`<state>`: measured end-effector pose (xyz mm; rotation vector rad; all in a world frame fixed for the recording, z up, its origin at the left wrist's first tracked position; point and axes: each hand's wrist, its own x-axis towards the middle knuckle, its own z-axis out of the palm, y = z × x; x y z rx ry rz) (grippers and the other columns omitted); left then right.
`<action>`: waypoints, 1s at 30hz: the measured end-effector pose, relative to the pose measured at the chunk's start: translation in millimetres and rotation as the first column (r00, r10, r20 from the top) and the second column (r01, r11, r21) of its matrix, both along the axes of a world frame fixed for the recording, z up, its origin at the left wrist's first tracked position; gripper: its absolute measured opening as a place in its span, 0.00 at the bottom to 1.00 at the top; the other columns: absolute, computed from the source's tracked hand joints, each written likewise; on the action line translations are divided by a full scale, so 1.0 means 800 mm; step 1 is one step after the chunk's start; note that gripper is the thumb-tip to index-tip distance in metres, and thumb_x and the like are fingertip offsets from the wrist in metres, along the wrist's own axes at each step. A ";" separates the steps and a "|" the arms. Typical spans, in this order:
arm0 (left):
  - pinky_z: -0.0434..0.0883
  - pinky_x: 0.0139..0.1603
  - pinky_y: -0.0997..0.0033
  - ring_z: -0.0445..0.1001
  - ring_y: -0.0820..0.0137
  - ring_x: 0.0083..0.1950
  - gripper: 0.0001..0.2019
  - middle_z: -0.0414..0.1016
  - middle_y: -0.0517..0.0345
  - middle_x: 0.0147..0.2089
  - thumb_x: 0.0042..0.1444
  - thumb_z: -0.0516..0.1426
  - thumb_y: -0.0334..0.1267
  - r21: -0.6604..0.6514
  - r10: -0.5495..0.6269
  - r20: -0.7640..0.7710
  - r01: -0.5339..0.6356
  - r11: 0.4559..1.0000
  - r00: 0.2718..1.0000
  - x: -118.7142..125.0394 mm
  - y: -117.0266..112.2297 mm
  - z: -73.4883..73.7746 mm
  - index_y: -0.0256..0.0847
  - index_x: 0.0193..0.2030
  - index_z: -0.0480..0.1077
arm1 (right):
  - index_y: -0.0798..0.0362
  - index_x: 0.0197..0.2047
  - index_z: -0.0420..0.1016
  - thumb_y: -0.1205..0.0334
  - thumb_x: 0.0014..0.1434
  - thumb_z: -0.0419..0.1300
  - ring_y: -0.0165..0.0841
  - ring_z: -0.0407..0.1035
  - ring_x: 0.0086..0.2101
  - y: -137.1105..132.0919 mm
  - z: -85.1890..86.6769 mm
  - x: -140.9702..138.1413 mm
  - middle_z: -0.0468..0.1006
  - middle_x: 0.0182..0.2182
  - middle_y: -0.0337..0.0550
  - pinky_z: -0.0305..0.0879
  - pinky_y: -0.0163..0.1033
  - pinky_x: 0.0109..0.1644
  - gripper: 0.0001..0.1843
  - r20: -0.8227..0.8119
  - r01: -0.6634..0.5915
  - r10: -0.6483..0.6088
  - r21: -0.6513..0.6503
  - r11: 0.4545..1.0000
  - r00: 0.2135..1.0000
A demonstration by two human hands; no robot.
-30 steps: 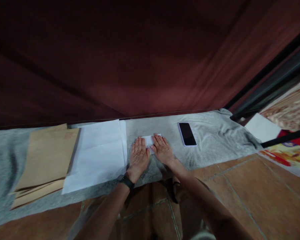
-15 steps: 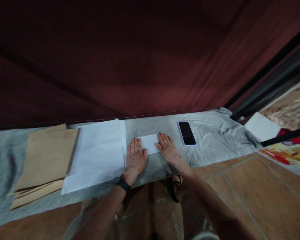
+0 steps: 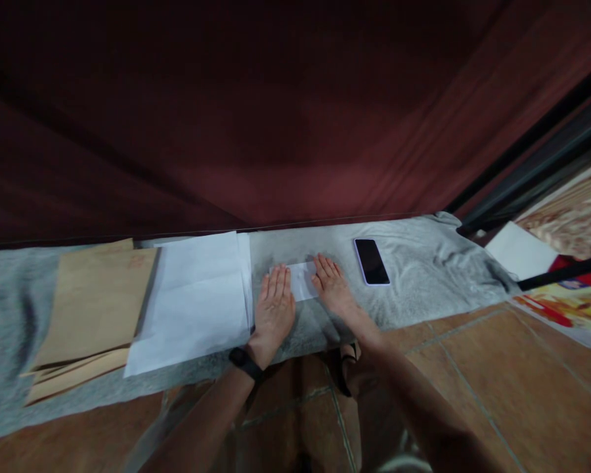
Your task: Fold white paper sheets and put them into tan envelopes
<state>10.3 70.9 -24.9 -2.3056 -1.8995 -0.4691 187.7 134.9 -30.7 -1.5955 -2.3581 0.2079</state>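
A small folded white paper [image 3: 303, 281] lies on a grey cloth [image 3: 423, 276] spread over the floor. My left hand [image 3: 274, 306] lies flat with fingers stretched out, covering the paper's left end. My right hand [image 3: 333, 289] lies flat too, pressing on the paper's right end. A dark band sits on my left wrist. Only the middle strip of the paper shows between my hands.
A stack of white sheets [image 3: 197, 299] lies left of my hands, and brown envelopes [image 3: 91, 309] lie further left. A black phone [image 3: 371, 261] rests on the cloth to the right. A dark red curtain [image 3: 276, 118] hangs behind. Brown floor tiles [image 3: 497, 381] run in front.
My hands spread apart along the paper, then drew slightly closer again, staying flat on it. The view shifted a little.
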 end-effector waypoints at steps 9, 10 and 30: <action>0.54 0.75 0.47 0.50 0.56 0.77 0.32 0.53 0.34 0.74 0.65 0.46 0.34 -0.042 -0.180 0.019 0.180 0.983 0.984 0.024 -0.009 -0.018 0.23 0.74 0.48 | 0.61 0.73 0.56 0.51 0.75 0.39 0.37 0.48 0.71 -0.012 -0.003 -0.029 0.55 0.72 0.51 0.44 0.47 0.75 0.32 -0.064 -0.194 0.190 -0.059 0.979 0.980; 0.54 0.75 0.48 0.50 0.56 0.77 0.31 0.53 0.34 0.74 0.65 0.46 0.35 -0.060 -0.176 0.018 0.177 0.982 0.984 0.024 -0.009 -0.019 0.22 0.73 0.49 | 0.60 0.73 0.55 0.51 0.75 0.39 0.37 0.48 0.71 -0.013 -0.004 -0.029 0.55 0.72 0.50 0.43 0.48 0.75 0.32 -0.049 -0.193 0.190 -0.060 0.979 0.981; 0.52 0.76 0.51 0.47 0.58 0.78 0.31 0.50 0.37 0.76 0.68 0.43 0.42 -0.141 -0.115 0.049 0.121 0.983 0.992 0.011 -0.013 -0.007 0.26 0.73 0.52 | 0.58 0.75 0.51 0.52 0.74 0.44 0.41 0.46 0.71 -0.009 -0.011 0.000 0.52 0.73 0.51 0.45 0.53 0.74 0.32 0.062 -0.090 0.089 0.013 0.996 0.994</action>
